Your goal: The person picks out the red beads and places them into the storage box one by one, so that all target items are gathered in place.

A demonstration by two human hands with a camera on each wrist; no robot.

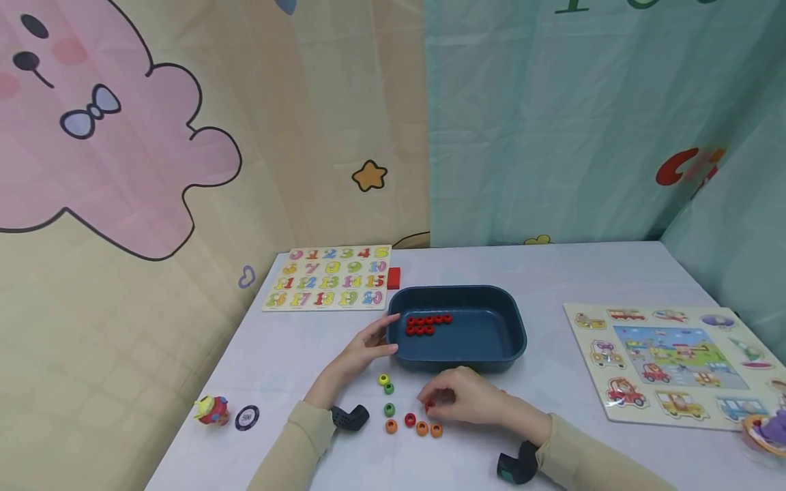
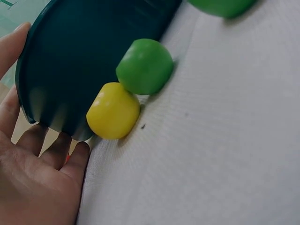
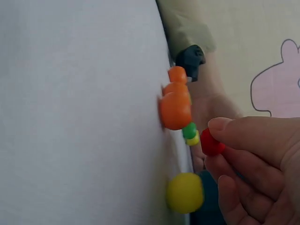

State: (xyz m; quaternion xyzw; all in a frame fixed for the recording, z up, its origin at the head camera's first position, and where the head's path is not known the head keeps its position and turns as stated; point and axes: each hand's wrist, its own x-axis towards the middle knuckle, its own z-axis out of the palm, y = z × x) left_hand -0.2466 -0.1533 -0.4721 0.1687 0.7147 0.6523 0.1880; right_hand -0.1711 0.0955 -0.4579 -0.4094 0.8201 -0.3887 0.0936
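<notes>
Resting against the left end of a dark blue tray (image 1: 491, 341), my left hand (image 1: 362, 348) has its fingers extended along the outer wall and its thumb near the front corner. Several red beads (image 1: 428, 330) lie in rows inside the tray, toward its left. My right hand (image 1: 463, 395) pinches a red bead (image 3: 212, 142) between thumb and fingertips, in front of the tray. Below that hand on the table are orange beads (image 1: 437, 430) and another red bead (image 1: 410, 420). A yellow bead (image 2: 113, 111) and a green bead (image 2: 145, 66) sit beside the tray's front left corner.
A number board (image 1: 328, 278) and a red block (image 1: 394, 278) lie behind the tray on the left. At the right is a picture puzzle board (image 1: 675, 365), with a purple toy (image 1: 772, 429) by its near corner. A small figurine (image 1: 212, 410) and a round chip (image 1: 248, 417) are at far left.
</notes>
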